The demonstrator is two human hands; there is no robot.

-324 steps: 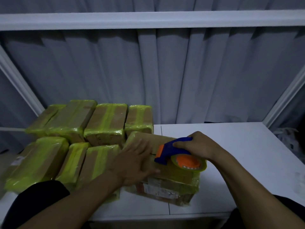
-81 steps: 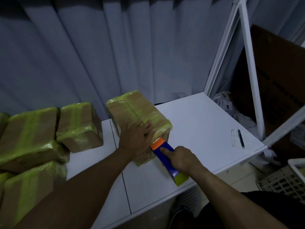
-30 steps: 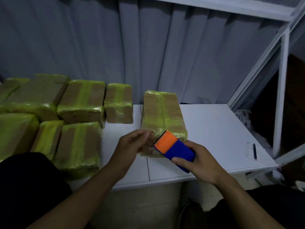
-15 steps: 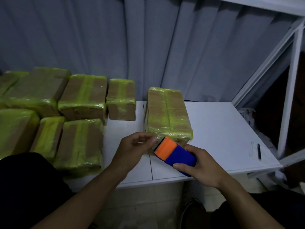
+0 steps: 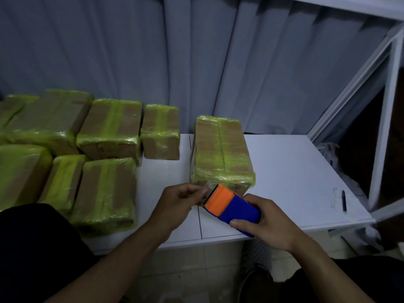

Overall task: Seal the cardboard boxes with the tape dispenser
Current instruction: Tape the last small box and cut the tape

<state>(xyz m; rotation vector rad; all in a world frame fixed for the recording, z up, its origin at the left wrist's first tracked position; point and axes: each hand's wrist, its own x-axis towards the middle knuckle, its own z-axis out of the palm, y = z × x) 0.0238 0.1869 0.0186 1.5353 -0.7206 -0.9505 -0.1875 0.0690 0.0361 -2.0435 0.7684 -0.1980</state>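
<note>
A cardboard box (image 5: 220,149) wrapped in yellow-green tape lies lengthwise on the white table (image 5: 290,171), near its middle. Just in front of its near end, my right hand (image 5: 265,224) grips the blue and orange tape dispenser (image 5: 231,207), orange toothed end pointing toward the box. My left hand (image 5: 179,204) sits close to the dispenser's orange end, fingers curled and pinching what looks like the clear tape end at the blade.
Several taped boxes (image 5: 109,127) are grouped on the left half of the table. A pen (image 5: 344,200) lies on a small clear sheet near the right edge. A white frame post (image 5: 384,119) stands at the right corner; grey curtain hangs behind.
The box no longer has my left hand on it; both hands drew back to the table's front edge. My left fingers came to the dispenser's blade end.
</note>
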